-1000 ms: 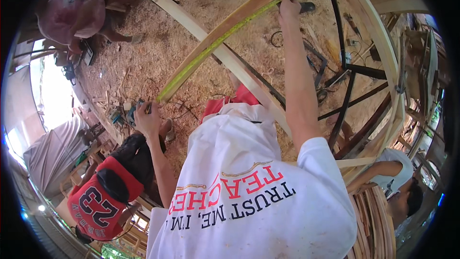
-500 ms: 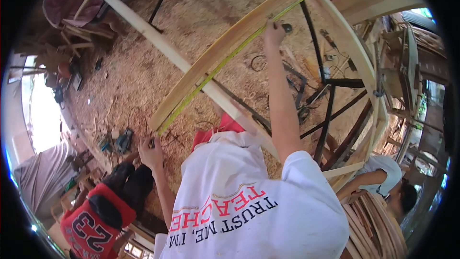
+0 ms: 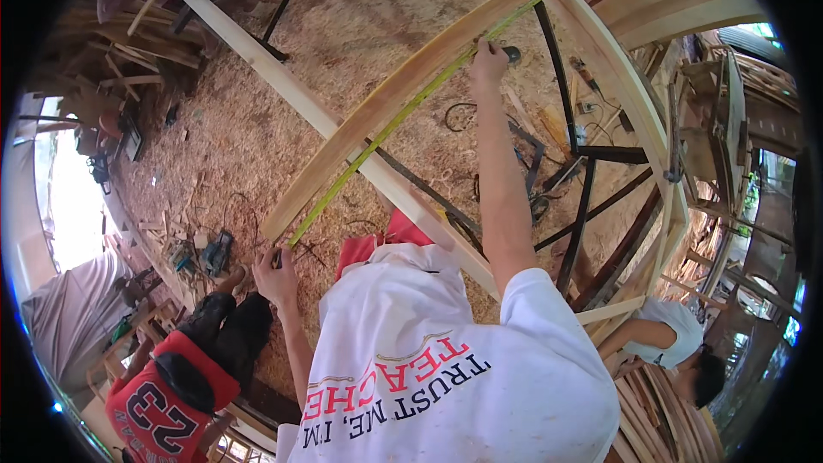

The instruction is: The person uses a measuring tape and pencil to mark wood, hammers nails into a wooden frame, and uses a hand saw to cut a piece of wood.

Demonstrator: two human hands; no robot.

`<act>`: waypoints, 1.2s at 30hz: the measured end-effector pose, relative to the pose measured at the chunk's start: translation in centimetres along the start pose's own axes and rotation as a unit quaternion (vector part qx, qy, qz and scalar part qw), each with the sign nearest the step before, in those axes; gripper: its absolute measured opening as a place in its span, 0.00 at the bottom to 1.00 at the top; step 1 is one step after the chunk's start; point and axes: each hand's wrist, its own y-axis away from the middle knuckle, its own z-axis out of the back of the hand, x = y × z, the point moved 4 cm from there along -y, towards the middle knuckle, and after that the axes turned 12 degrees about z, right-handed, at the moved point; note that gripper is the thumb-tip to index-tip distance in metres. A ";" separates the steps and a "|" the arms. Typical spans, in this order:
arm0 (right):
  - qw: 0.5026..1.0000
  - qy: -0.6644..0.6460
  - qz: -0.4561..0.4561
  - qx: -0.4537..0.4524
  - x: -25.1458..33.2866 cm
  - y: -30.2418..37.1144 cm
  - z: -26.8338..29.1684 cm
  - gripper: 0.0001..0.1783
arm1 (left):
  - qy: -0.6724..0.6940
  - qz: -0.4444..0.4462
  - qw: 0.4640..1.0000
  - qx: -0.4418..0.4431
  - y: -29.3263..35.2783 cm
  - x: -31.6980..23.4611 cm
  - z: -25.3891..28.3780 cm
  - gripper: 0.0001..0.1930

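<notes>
A long, curved wooden board (image 3: 411,90) runs diagonally across a straight wooden beam (image 3: 266,69). Alongside its near edge stretches the yellow-green blade of a tape measure (image 3: 390,126), from the upper right frame down toward my left hand. My right hand (image 3: 489,67) pinches the blade near its upper end; a dark rounded object (image 3: 512,54) shows beside the fingers, and I cannot tell if it is held. Just below the board's lower left end, my left hand (image 3: 276,279) is closed around a small dark object (image 3: 277,259), its kind unclear.
A curved wooden frame (image 3: 630,64) with dark struts (image 3: 585,214) stands at the right. Shavings cover the floor (image 3: 231,137), where power tools (image 3: 216,250) and cables lie. A person in red (image 3: 176,394) is at lower left, another in white (image 3: 669,330) at lower right, near stacked strips (image 3: 656,403).
At its lower end the tape blade sits slightly farther from the board, and my left hand has shifted a little right. My right hand keeps its place. Both other people have shifted posture slightly.
</notes>
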 end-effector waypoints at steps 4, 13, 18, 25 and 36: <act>0.998 -0.015 0.046 -0.044 -1.3 -1.7 0.0 0.22 | -0.012 0.011 1.000 0.004 0.0 -1.6 0.1 0.17; 0.989 -0.140 0.024 -0.028 -1.2 -1.2 0.9 0.19 | 0.023 -0.018 0.999 -0.041 -0.9 -2.6 0.2 0.15; 0.994 -0.077 0.073 -0.028 1.4 3.3 4.4 0.18 | 0.016 0.005 0.999 -0.032 -1.2 -1.3 -0.1 0.15; 0.972 -0.147 0.103 0.153 4.6 8.5 4.0 0.14 | -0.005 -0.031 0.992 -0.119 -0.6 -1.5 -0.8 0.15; 0.820 -0.026 0.210 0.531 8.2 16.4 -6.4 0.07 | -0.036 0.035 0.995 -0.087 -0.3 -2.9 -0.1 0.16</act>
